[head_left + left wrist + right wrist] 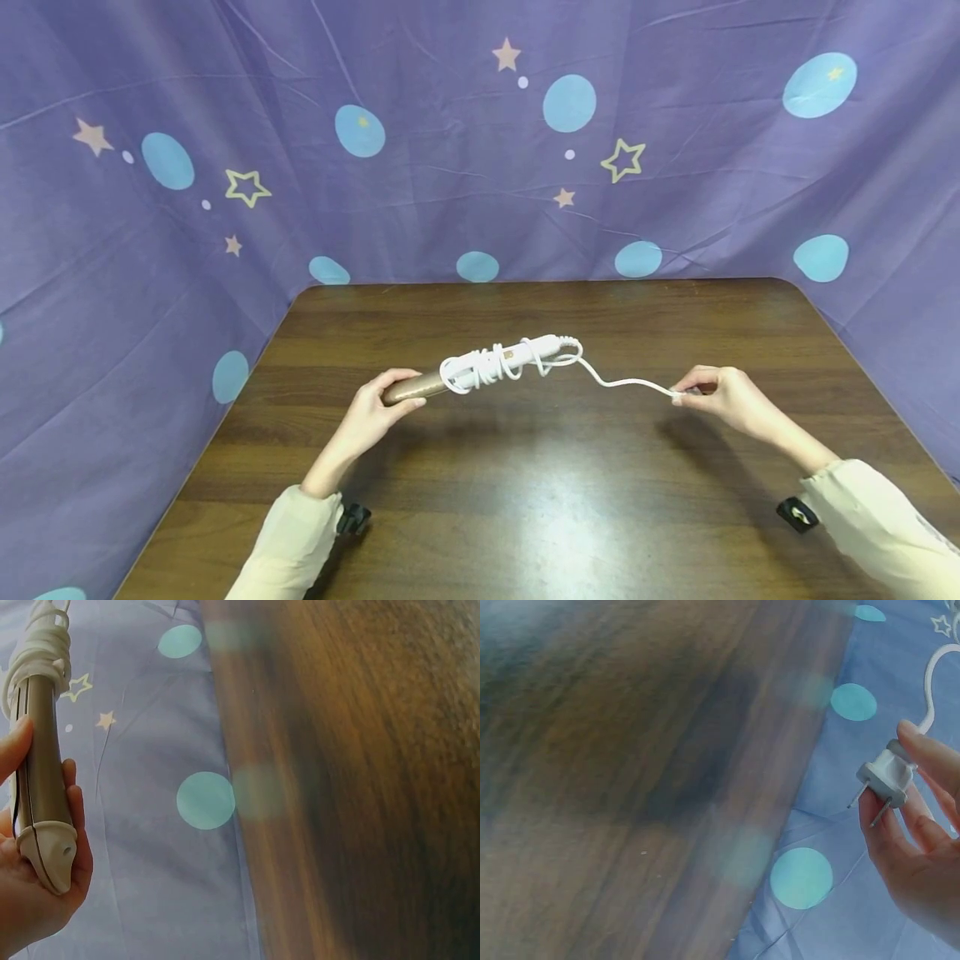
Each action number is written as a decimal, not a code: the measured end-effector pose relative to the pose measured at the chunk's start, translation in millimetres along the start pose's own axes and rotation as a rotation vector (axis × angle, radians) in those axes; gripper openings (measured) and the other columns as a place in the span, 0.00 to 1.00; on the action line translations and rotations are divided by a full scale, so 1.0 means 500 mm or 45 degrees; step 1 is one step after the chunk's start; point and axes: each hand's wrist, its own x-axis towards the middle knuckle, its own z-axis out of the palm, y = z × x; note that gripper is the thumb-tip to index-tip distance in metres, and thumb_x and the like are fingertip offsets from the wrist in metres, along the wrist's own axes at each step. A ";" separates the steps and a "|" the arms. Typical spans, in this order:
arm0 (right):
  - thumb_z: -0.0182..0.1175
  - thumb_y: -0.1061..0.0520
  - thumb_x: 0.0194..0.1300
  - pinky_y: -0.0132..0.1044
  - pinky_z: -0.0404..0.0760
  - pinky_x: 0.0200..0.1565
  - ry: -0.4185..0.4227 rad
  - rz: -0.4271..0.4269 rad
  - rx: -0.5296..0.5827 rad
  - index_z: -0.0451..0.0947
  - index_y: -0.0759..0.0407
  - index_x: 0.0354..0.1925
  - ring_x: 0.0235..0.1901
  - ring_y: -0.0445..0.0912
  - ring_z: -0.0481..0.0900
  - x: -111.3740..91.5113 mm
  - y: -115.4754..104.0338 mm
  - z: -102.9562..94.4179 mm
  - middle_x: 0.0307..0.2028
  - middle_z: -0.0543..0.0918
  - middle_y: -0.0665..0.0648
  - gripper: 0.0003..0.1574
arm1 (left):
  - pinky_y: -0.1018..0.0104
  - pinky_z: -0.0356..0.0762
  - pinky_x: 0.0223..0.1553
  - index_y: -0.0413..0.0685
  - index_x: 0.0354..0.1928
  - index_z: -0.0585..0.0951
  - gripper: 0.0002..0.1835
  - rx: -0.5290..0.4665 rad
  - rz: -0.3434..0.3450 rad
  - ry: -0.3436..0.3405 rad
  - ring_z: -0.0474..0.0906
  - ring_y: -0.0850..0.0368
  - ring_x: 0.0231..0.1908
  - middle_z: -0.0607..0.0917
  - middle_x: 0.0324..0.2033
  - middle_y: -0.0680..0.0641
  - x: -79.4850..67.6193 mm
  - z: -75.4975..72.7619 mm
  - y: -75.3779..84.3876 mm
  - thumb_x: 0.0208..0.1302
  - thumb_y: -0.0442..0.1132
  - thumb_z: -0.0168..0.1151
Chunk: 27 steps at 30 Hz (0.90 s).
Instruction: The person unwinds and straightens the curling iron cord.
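A hair straightener [420, 386] with a gold-brown barrel and a white handle is held up over the table, tilted slightly, its handle end toward the right. My left hand [372, 410] grips the barrel near its tip; in the left wrist view the thumb lies along the barrel and the white end cap [51, 855] shows by the palm. White cord [491, 365] is wound in several loops around the handle. From there a free length of cord [628, 382] sags across to my right hand [731, 402]. That hand pinches the white two-pin plug [889, 776], pins pointing away from the cord.
Below both hands lies a dark brown wooden table [525, 467] with a bright glare patch near the front. A purple curtain [450, 167] with stars and blue dots hangs behind and beside it. Small black devices [797, 514] sit at both sleeve cuffs.
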 end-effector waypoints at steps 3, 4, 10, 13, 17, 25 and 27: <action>0.66 0.67 0.44 0.23 0.69 0.28 -0.046 -0.034 0.010 0.81 0.59 0.24 0.25 0.29 0.70 -0.008 0.007 0.005 0.22 0.79 0.45 0.06 | 0.70 0.68 0.35 0.40 0.44 0.77 0.18 0.006 -0.001 0.021 0.71 0.56 0.34 0.80 0.37 0.42 -0.001 -0.001 0.018 0.48 0.32 0.66; 0.66 0.67 0.44 0.23 0.69 0.29 -0.061 -0.043 0.013 0.81 0.59 0.24 0.25 0.29 0.70 -0.011 0.010 0.007 0.22 0.79 0.45 0.06 | 0.70 0.68 0.35 0.39 0.43 0.77 0.18 0.011 -0.003 0.030 0.71 0.56 0.34 0.80 0.37 0.41 -0.002 -0.001 0.028 0.48 0.31 0.66; 0.66 0.68 0.42 0.24 0.67 0.27 -0.135 -0.083 0.054 0.80 0.59 0.23 0.25 0.30 0.70 -0.029 0.016 0.019 0.22 0.78 0.46 0.07 | 0.68 0.66 0.35 0.34 0.42 0.76 0.17 0.093 -0.018 0.070 0.70 0.52 0.33 0.79 0.34 0.39 -0.006 0.001 0.074 0.46 0.27 0.65; 0.67 0.68 0.41 0.24 0.66 0.26 -0.147 -0.111 0.064 0.80 0.60 0.22 0.24 0.29 0.68 -0.035 0.020 0.024 0.21 0.78 0.47 0.07 | 0.67 0.66 0.35 0.35 0.42 0.76 0.18 0.132 -0.006 0.082 0.70 0.54 0.32 0.79 0.34 0.40 -0.005 0.005 0.061 0.46 0.28 0.66; 0.67 0.67 0.41 0.25 0.66 0.26 -0.159 -0.125 0.057 0.80 0.59 0.22 0.24 0.29 0.69 -0.042 0.026 0.029 0.21 0.78 0.47 0.07 | 0.66 0.66 0.35 0.40 0.43 0.77 0.19 0.128 -0.033 0.077 0.69 0.57 0.33 0.80 0.35 0.43 -0.001 0.011 0.017 0.46 0.32 0.68; 0.68 0.64 0.42 0.29 0.69 0.26 -0.202 -0.107 0.021 0.80 0.55 0.22 0.25 0.29 0.70 -0.050 0.037 0.035 0.21 0.79 0.48 0.07 | 0.63 0.66 0.36 0.43 0.42 0.78 0.19 0.124 -0.008 0.087 0.70 0.56 0.33 0.80 0.35 0.45 0.000 0.019 -0.009 0.45 0.34 0.69; 0.68 0.63 0.43 0.30 0.69 0.26 -0.220 -0.102 0.016 0.80 0.55 0.22 0.25 0.29 0.70 -0.051 0.039 0.035 0.21 0.79 0.48 0.06 | 0.63 0.66 0.35 0.43 0.42 0.78 0.19 0.136 0.001 0.092 0.70 0.56 0.33 0.80 0.35 0.45 -0.001 0.021 -0.008 0.44 0.34 0.69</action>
